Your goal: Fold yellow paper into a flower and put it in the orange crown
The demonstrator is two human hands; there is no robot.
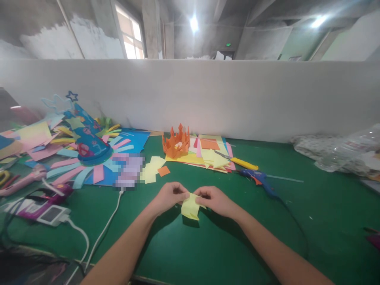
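Both of my hands meet over the green table (208, 253). My left hand (169, 196) and my right hand (215, 200) each pinch the top edge of a small folded piece of yellow paper (190, 208), which hangs between them just above the table. Fingers of both hands are closed on the paper. An orange paper crown (176, 142) stands behind the hands, beside a stack of coloured paper sheets (212, 156).
A yellow-handled cutter (240, 162) and a blue glue gun (259, 179) lie to the right of the sheets. Loose yellow pieces (151, 170) and an orange scrap (163, 171) lie ahead. A blue paper craft (89, 142), a phone (52, 213) and white cables (103, 231) fill the left. Plastic bags (338, 152) sit far right.
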